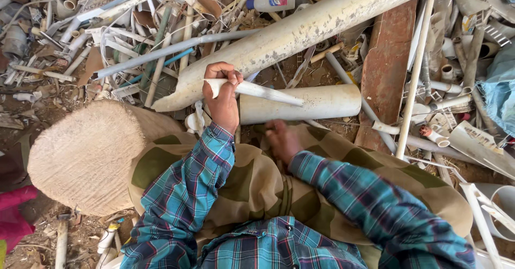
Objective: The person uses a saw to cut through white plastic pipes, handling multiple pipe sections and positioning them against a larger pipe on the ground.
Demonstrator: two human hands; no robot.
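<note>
- Left hand (222, 94): fingers curled tight around the blunt end of a white pipe shard (257, 90).
- Long axis: the shard runs out from those fingers to the person's right, tapering to a point above the short white pipe section (316, 102).
- Right hand (281, 139): blurred, low on the patterned cloth (257, 178), nearer the body than the shard; whether it is open or closed cannot be told.
- Nearer hand: the left, already on the shard.
</note>
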